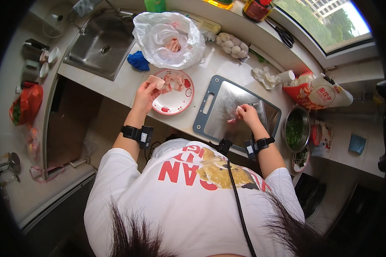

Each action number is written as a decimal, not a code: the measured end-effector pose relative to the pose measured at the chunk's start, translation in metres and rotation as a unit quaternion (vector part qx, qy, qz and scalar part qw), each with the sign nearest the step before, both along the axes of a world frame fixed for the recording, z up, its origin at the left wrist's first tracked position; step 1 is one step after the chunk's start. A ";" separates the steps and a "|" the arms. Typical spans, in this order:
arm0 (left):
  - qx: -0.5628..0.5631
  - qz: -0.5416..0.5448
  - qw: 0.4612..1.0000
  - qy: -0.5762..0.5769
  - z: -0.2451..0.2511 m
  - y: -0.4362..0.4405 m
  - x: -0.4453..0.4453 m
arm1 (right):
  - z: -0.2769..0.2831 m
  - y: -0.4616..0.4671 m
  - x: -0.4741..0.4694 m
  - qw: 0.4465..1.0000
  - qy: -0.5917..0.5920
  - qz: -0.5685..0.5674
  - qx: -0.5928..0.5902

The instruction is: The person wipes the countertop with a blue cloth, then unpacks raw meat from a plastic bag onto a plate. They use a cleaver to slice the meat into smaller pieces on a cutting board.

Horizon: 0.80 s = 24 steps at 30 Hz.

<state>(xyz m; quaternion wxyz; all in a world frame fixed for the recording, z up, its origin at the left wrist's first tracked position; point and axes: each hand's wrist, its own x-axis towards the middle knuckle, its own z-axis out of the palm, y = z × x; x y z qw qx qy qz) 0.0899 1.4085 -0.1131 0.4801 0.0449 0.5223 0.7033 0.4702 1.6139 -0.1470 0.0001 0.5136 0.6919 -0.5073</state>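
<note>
Between the fingertips of my left hand (144,97) is a pale, fatty piece of raw meat (157,82). It is above the left rim of a white plate (170,102) with a red edge, where several meat chunks (179,83) lie. My right hand (249,115) pinches a small pale scrap of meat (239,109) over the steel-faced cutting board (212,123). A reddish scrap (231,120) rests on the board just left of those fingers. Behind my right hand, a broad metal blade (260,108) lies on the board; its handle is hidden.
Behind the plate stands an open white plastic bag (193,48) with raw meat inside, a blue cloth (138,60) beside it. A steel sink (98,38) is at left. Netted garlic (233,45) lies at the back. Right of the board are a bowl of chopped greens (295,131) and a red-white bag (318,91).
</note>
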 end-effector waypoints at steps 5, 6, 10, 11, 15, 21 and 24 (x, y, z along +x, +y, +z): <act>0.003 0.010 1.000 0.015 -0.004 -0.002 -0.007 | 0.028 -0.001 -0.073 0.983 0.075 0.016 -0.169; 0.008 0.009 1.000 0.015 -0.005 -0.004 -0.010 | 0.036 -0.005 -0.093 0.974 0.108 0.021 -0.196; -0.002 0.014 1.000 0.004 -0.004 -0.010 -0.016 | 0.077 -0.022 -0.149 0.960 0.155 0.025 -0.231; 0.000 0.010 1.000 0.008 -0.002 -0.009 -0.015 | 0.076 -0.022 -0.151 0.962 0.151 0.031 -0.223; -0.013 -0.027 0.999 -0.012 0.006 -0.004 -0.009 | 0.068 -0.014 -0.130 0.974 0.152 0.013 -0.170; -0.139 -0.159 0.976 0.060 0.002 0.020 0.030 | 0.029 0.001 0.015 0.938 -0.256 -0.019 0.233; -0.163 -0.262 0.943 0.123 -0.015 0.033 0.058 | 0.038 -0.029 0.058 0.901 -0.414 -0.053 0.117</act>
